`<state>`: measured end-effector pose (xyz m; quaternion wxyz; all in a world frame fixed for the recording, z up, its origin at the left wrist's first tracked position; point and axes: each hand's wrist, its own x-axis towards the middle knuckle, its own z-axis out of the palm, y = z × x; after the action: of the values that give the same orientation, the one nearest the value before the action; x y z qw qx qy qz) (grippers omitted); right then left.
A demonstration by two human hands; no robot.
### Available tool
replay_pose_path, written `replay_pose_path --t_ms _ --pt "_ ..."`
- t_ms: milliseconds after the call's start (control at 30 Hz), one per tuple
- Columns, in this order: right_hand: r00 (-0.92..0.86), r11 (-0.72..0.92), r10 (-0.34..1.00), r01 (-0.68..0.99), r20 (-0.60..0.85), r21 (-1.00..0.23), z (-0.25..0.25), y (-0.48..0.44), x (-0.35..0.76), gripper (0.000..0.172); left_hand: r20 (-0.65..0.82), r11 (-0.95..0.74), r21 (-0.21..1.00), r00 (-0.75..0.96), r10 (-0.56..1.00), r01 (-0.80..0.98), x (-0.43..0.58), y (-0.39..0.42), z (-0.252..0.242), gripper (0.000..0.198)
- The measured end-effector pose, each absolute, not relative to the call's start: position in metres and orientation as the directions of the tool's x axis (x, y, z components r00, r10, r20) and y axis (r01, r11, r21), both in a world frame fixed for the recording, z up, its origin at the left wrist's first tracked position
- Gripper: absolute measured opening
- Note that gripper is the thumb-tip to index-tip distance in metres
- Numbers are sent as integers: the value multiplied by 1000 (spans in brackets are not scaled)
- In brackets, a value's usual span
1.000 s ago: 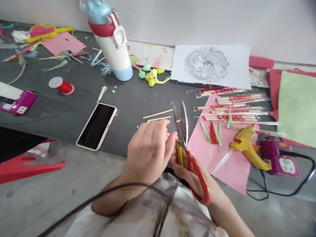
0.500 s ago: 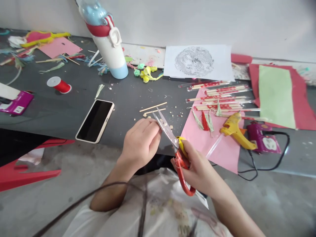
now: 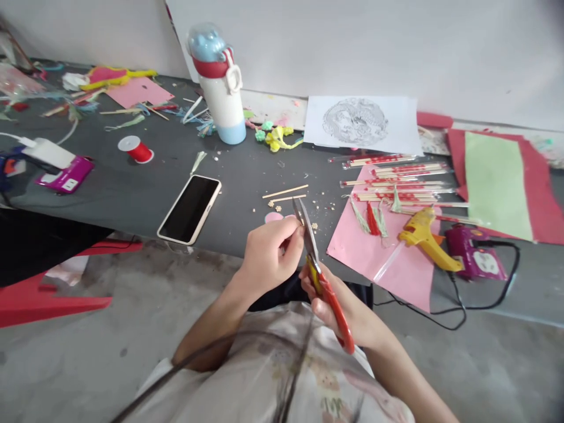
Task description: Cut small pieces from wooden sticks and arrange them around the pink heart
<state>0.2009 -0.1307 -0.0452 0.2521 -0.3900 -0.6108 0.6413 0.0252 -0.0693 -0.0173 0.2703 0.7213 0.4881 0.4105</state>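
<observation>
My right hand (image 3: 337, 302) grips a pair of scissors (image 3: 330, 296) by its red and yellow handles, the blades pointing up and away from me. Thumb and fingers of my left hand (image 3: 273, 247) are pinched together right beside the blades; whatever small piece they hold is hidden. Past the hands, two thin wooden sticks (image 3: 285, 191) lie on the dark table among small pale crumbs and bits (image 3: 314, 226). A pink round piece (image 3: 274, 217) shows just beyond my left knuckles.
Left of my hands lie a phone (image 3: 189, 210) and a red thread spool (image 3: 136, 149). A bottle (image 3: 222, 97) stands behind. To the right are wrapped chopsticks (image 3: 405, 170), pink paper (image 3: 352, 247), a yellow glue gun (image 3: 429, 238) with its cord, and a dragon drawing (image 3: 356, 120).
The scissors have turned in my right hand, and their blades are closer together. My left hand has rolled slightly, its thumb now showing. The view has shifted left, and the pink round piece has come into sight.
</observation>
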Motion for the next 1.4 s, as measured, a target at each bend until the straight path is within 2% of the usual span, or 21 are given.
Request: replay_pose_path --t_ms 100,267,467,633,800,1000,1300,1400 --pt "-580 -102 795 164 -180 -981 -46 -131 198 43 270 -316 840 164 949 441 22 -72 -16 31" --pt "-574 -15 801 264 -169 -964 -40 -130 192 48 138 -164 963 135 981 214 20 -72 -13 35" --pt "-543 -6 818 323 -191 -946 -35 -131 189 51 25 -34 997 126 992 70 27 -73 -11 35" --pt "-543 -33 817 289 -192 -957 -32 -132 195 50 88 -115 971 136 987 210 25 -76 -8 36" --pt "-538 -174 792 253 -288 -952 -29 -130 197 43 104 -154 916 151 983 370 18 -75 -3 39" --pt "-546 -314 751 198 -371 -929 -27 -127 197 46 131 -192 857 159 979 478 14 -73 -2 38" --pt "-527 -261 775 236 -349 -936 -24 -122 198 41 165 -271 812 242 956 518 9 -62 -11 37" --pt "-493 -248 804 231 -333 -941 -29 -121 195 40 154 -286 696 252 955 659 12 -61 -8 35"
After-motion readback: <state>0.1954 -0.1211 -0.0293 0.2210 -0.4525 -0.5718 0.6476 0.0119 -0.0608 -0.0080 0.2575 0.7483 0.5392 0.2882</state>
